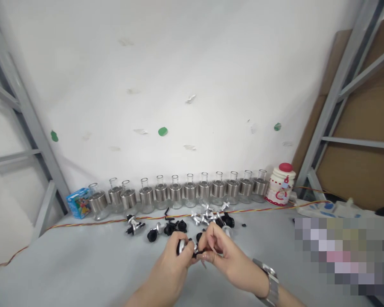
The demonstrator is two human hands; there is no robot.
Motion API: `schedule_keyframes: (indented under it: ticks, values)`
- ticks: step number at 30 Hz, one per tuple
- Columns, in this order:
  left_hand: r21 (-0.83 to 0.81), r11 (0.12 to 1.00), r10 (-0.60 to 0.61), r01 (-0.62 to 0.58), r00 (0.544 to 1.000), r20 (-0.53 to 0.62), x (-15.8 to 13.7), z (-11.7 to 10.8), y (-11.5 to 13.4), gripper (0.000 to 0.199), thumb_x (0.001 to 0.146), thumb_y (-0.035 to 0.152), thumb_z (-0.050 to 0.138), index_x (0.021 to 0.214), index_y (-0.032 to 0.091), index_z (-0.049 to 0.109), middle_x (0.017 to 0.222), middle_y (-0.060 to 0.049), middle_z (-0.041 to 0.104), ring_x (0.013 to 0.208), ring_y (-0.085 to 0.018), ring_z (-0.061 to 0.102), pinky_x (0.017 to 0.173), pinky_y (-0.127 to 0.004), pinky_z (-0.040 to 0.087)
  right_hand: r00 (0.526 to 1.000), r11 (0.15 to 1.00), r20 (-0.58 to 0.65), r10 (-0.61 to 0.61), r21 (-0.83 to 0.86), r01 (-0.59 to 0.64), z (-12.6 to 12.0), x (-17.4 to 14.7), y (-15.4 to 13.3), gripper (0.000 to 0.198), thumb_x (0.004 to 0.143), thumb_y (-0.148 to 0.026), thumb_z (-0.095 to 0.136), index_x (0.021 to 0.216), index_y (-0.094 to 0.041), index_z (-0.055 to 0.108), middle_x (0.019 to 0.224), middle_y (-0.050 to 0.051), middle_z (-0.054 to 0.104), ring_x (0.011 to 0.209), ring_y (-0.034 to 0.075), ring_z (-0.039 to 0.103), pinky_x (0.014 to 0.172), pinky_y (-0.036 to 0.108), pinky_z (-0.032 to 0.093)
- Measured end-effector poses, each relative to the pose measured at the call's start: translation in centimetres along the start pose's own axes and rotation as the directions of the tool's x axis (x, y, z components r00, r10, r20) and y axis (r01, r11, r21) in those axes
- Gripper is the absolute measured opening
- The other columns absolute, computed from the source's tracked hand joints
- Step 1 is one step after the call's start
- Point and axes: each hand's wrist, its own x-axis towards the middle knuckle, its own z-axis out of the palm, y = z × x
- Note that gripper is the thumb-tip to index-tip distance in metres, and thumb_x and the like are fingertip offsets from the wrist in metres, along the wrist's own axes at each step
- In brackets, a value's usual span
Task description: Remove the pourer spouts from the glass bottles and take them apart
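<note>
Near the table's front, my left hand point(176, 261) is closed around a black and silver bottle-top fitting point(181, 246), most of it hidden by the fingers. My right hand point(222, 254) meets it from the right, finger and thumb pinched on a small black part point(199, 252) at the fitting's end. Whether the two parts are joined cannot be made out. Beyond the hands lie loose black and silver fittings, among them a black knob-ended one point(152, 235), a silver cluster point(205, 216) and a black-tipped pair point(134, 226). Small black bent pieces point(167, 212) lie behind them.
Several glass bottles with metal sleeves point(190, 192) stand in a row along the white wall. A blue box point(79, 203) is at the left end, a cream jar with a red lid point(280, 185) at the right. A red-yellow twisted cable point(115, 221) crosses the grey table point(83, 264).
</note>
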Motion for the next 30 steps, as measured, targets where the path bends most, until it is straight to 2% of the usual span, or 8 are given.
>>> schedule_keyframes:
  ticks: [3, 8, 12, 16, 18, 22, 26, 30]
  values:
    - [-0.004, 1.0, -0.025, 0.025, 1.0, 0.016, 0.2, -0.3, 0.4, 0.021, 0.087, 0.024, 0.03, 0.098, 0.021, 0.048, 0.093, -0.006, 0.041, 0.082, -0.015, 0.048, 0.076, -0.028, 0.043, 1.0, 1.0, 0.011, -0.016, 0.0, 0.016, 0.0, 0.0, -0.3, 0.024, 0.08, -0.032, 0.053, 0.074, -0.022, 0.031, 0.078, -0.001, 0.046, 0.067, 0.011, 0.043, 0.063, 0.026, 0.037]
    - [-0.149, 0.987, -0.059, 0.058, 0.998, 0.001, 0.5, -0.3, 0.7, 0.018, 0.087, 0.026, 0.03, 0.09, 0.019, 0.047, 0.09, -0.006, 0.043, 0.081, -0.016, 0.047, 0.075, -0.029, 0.041, 1.0, 1.0, -0.028, -0.009, -0.019, 0.008, 0.3, 0.1, -0.3, 0.025, 0.081, -0.034, 0.051, 0.074, -0.022, 0.03, 0.076, -0.002, 0.049, 0.066, 0.011, 0.047, 0.061, 0.025, 0.037]
    - [-0.212, 0.972, -0.112, 0.104, 0.993, -0.026, 0.5, 0.2, 0.7, 0.014, 0.087, 0.028, 0.033, 0.086, 0.019, 0.044, 0.086, -0.005, 0.044, 0.08, -0.016, 0.046, 0.075, -0.029, 0.039, 0.992, 0.969, -0.102, -0.068, -0.243, 0.042, 0.4, -0.1, 0.1, 0.02, 0.083, -0.035, 0.046, 0.075, -0.022, 0.032, 0.077, 0.0, 0.05, 0.067, 0.012, 0.048, 0.059, 0.026, 0.037]
    - [-0.245, 0.96, -0.153, 0.136, 0.987, -0.053, 0.4, 0.5, 0.8, 0.016, 0.087, 0.03, 0.033, 0.086, 0.019, 0.044, 0.084, -0.004, 0.045, 0.079, -0.015, 0.045, 0.072, -0.028, 0.038, 0.982, 0.833, -0.145, -0.124, -0.553, 0.024, -0.1, -0.2, 0.9, 0.018, 0.082, -0.036, 0.046, 0.077, -0.022, 0.037, 0.064, -0.002, 0.047, 0.054, 0.011, 0.041, 0.05, 0.025, 0.031]
    - [-0.259, 0.954, -0.173, 0.152, 0.983, -0.061, 0.5, 0.4, 1.0, 0.018, 0.087, 0.031, 0.033, 0.086, 0.019, 0.045, 0.084, -0.004, 0.045, 0.078, -0.016, 0.045, 0.072, -0.028, 0.038, 0.978, 0.803, -0.172, -0.116, -0.596, -0.009, -0.4, -0.1, 1.2, 0.019, 0.081, -0.038, 0.047, 0.075, -0.022, 0.038, 0.059, -0.003, 0.045, 0.05, 0.011, 0.039, 0.048, 0.025, 0.028]
    - [-0.289, 0.938, -0.205, 0.19, 0.978, -0.024, 0.5, 0.5, 1.0, 0.021, 0.086, 0.035, 0.033, 0.087, 0.019, 0.046, 0.085, -0.004, 0.046, 0.078, -0.016, 0.045, 0.072, -0.028, 0.037, 0.974, 0.85, -0.209, -0.083, -0.524, -0.04, -0.4, 0.4, 1.7, 0.02, 0.082, -0.039, 0.046, 0.076, -0.022, 0.038, 0.061, -0.003, 0.046, 0.051, 0.011, 0.041, 0.047, 0.024, 0.028]
    - [-0.348, 0.887, -0.341, 0.305, 0.939, -0.046, 0.6, 1.7, -0.2, 0.025, 0.086, 0.04, 0.032, 0.081, 0.019, 0.044, 0.078, -0.001, 0.045, 0.073, -0.014, 0.044, 0.069, -0.028, 0.036, 0.967, 0.913, -0.246, -0.065, -0.406, -0.042, -0.1, 1.0, 2.6, 0.022, 0.082, -0.042, 0.045, 0.076, -0.022, 0.037, 0.059, -0.004, 0.045, 0.052, 0.01, 0.042, 0.049, 0.022, 0.032]
    - [-0.466, 0.8, -0.441, 0.377, 0.897, -0.032, 0.6, 2.9, -1.7, 0.03, 0.084, 0.047, 0.032, 0.076, 0.019, 0.042, 0.064, 0.005, 0.04, 0.06, -0.011, 0.04, 0.06, -0.024, 0.034, 0.965, 0.97, -0.226, 0.131, -0.17, -0.171, -0.3, 1.8, 4.0, 0.031, 0.081, -0.053, 0.037, 0.079, -0.022, 0.037, 0.057, -0.006, 0.048, 0.038, 0.006, 0.039, 0.037, 0.019, 0.03]
